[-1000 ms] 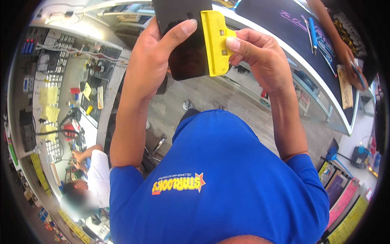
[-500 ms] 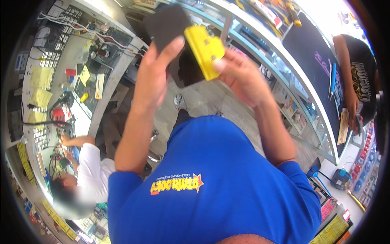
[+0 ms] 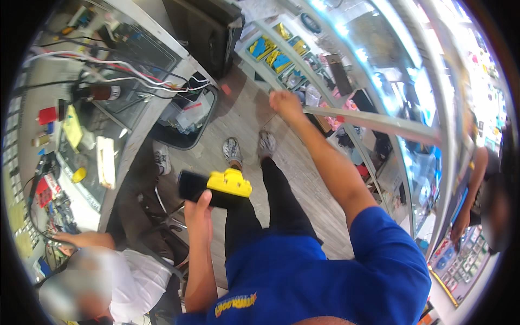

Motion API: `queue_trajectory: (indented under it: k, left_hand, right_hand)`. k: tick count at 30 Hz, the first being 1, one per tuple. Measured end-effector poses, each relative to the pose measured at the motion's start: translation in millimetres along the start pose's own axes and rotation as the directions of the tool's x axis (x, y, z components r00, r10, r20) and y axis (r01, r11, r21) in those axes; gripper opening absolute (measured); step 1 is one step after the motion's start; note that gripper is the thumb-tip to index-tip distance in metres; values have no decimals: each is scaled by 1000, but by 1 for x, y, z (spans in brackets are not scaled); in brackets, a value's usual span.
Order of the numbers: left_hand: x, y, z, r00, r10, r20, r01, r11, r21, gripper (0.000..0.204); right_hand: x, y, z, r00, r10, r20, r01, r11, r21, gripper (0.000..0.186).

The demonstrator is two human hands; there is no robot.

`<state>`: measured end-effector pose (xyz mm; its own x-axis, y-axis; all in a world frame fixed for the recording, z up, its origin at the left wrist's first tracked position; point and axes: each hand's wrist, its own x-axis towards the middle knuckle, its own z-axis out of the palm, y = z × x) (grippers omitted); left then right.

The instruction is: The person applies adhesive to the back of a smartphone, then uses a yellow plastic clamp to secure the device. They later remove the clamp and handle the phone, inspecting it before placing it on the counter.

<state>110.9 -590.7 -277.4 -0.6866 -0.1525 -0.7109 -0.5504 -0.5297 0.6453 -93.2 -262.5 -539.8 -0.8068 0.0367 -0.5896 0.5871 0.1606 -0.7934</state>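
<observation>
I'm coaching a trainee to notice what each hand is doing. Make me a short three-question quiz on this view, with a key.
1. Which hand of the camera wearer holds the dark phone?
2. What colour is the clip on the phone?
A) red
B) blue
C) yellow
3. True or false: the wearer's right hand is held out, apart from the phone.

Key:
1. The left hand.
2. C.
3. True.
</observation>
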Motion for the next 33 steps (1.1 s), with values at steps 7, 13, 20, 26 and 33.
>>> queue_trajectory:
  k: [7,13,20,26,33]
  left_hand:
    - [47,-103,-38,957,-135,-257,125,991,-56,34]
    - [47,-108,3,939,-196,-284,183,981,-70,31]
    - [37,-71,34,981,-61,-184,65,998,13,33]
    - [31,-62,51,965,22,-263,-22,1000,2,31]
    - [29,-67,42,971,13,-237,1,998,59,35]
  right_hand:
    - [278,24,-11,818,-424,-388,-11,663,-748,41]
    - [289,57,-22,755,-353,-552,47,869,-493,44]
    - [251,20,-25,947,152,-283,-253,896,-364,38]
    - [260,34,-3,890,-207,-407,-42,851,-524,39]
    - [277,31,-9,796,-264,-545,-76,849,-523,45]
